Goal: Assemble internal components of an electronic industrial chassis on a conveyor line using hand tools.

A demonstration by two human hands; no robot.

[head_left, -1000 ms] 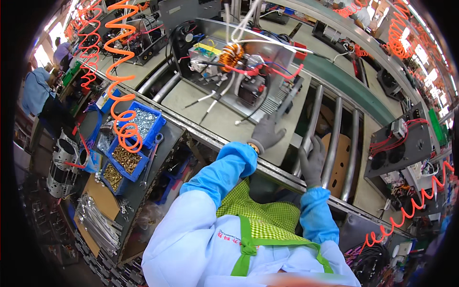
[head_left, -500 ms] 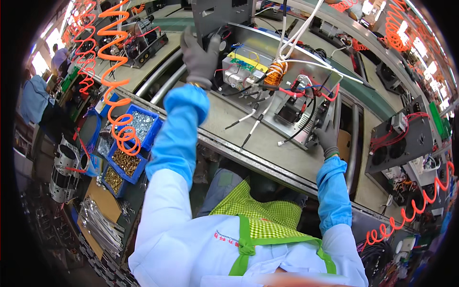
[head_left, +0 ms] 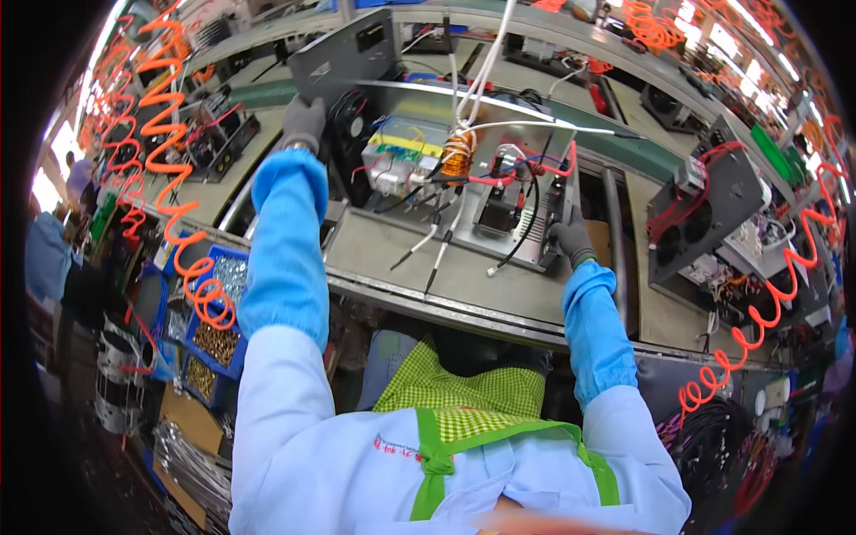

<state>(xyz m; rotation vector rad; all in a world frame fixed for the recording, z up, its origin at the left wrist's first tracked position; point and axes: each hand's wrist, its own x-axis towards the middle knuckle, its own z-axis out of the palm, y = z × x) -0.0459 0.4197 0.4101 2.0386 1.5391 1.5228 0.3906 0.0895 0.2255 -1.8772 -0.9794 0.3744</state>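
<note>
An open machine chassis [head_left: 526, 134] sits on the bench in front of me, with a dark grey panel [head_left: 341, 64] upright at its left end. My left hand [head_left: 305, 123], in a grey glove, is closed on the left edge of that end, beside a black fan [head_left: 350, 114]. At the opposite end, my gloved right hand [head_left: 572, 238] grips the chassis's lower right side; its fingertips are partly hidden. Between the hands are a green circuit board [head_left: 392, 148], a copper-wound coil [head_left: 457, 155] and red wires [head_left: 493, 180]. White cables [head_left: 486, 71] rise from the coil.
Blue bins [head_left: 234, 366] of small metal fasteners stand at left, near a hanging orange coiled hose [head_left: 174, 169]. Another chassis [head_left: 704, 201] stands at right beside a second coiled hose [head_left: 758, 314]. Metal rollers [head_left: 615, 232] cross the bench gap.
My left hand was spread beside the dark panel and now has closed on the chassis's left end. The right hand keeps its hold. The whole view has shifted, with the chassis appearing farther left.
</note>
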